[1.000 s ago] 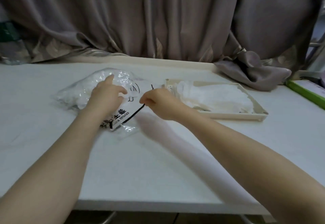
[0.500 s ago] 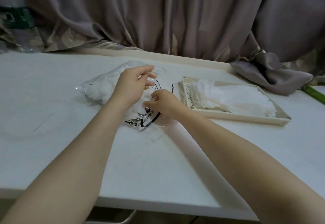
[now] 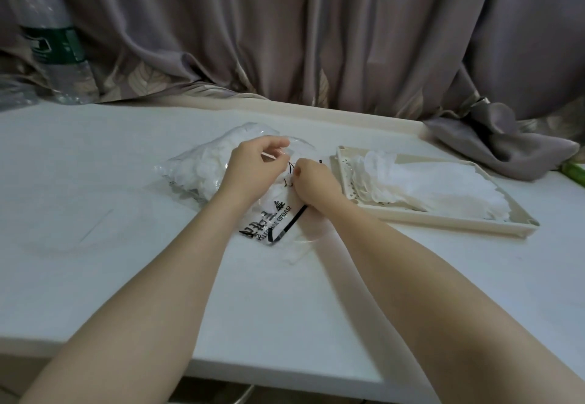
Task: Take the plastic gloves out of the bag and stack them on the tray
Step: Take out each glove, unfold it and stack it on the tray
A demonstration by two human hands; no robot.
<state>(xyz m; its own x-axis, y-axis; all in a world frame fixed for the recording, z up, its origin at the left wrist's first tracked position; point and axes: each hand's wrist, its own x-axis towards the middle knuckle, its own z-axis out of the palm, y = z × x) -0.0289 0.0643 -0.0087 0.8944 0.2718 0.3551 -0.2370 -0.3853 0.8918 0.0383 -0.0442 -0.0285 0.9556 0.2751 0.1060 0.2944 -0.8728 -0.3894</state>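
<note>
A clear plastic bag [image 3: 202, 169] with black print lies on the white table, stuffed with white plastic gloves. My left hand [image 3: 253, 169] pinches the bag's upper film at its mouth. My right hand [image 3: 311, 178] sits right beside it with curled fingers pinching at the bag's mouth; whether it grips bag film or a glove is hidden. To the right stands a beige tray [image 3: 414, 218] with a pile of white gloves [image 3: 427, 186] in it.
A water bottle with a green label [image 3: 55, 45] stands at the back left against the grey curtain. A bunched curtain fold [image 3: 506, 150] lies behind the tray. A green object [image 3: 574, 172] shows at the right edge. The table's front edge is near me.
My left hand went from pressing on the bag to lifting and pinching its film. My right hand stayed at the bag's mouth. The view shifted leftward, showing the bottle.
</note>
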